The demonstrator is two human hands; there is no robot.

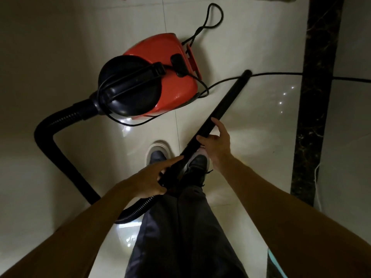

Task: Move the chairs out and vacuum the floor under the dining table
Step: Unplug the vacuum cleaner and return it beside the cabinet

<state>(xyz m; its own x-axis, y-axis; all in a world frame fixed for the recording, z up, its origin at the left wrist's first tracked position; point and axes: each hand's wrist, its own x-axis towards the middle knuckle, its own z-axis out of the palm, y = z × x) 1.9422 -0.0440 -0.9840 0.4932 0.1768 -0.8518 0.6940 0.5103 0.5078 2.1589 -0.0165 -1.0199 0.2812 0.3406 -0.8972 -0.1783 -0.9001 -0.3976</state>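
Dark loose trousers (180, 227) nearest, with dark shoes (197, 161) with pale soles planted on glossy cream floor tiles (251, 127).

Left hand (148, 179) is wrapped round the near end of the wand (230, 95), where the ribbed black hose (60, 121) joins. Its fingers are curled and the index finger lies straight along the tube. Right hand (217, 145) is further up the same wand, thumb on top and fingers hooked under, a loose-looking grip but closed round it.

The wand is a rigid matte black tube, straight, angled up and to the right. Its far tip is on or just above the tile; cannot tell which.

The hose runs from the left hand back past the legs, then bends in a wide elbow to the left into the vacuum cleaner (170, 57). That sits on the floor just ahead of the feet: rounded shiny red plastic shell, round black domed front cap, black strap handle.

A thin black power cord (271, 74) trails over the shell and off right, crossing a dark veined marble strip (315, 97) inlaid in the floor.
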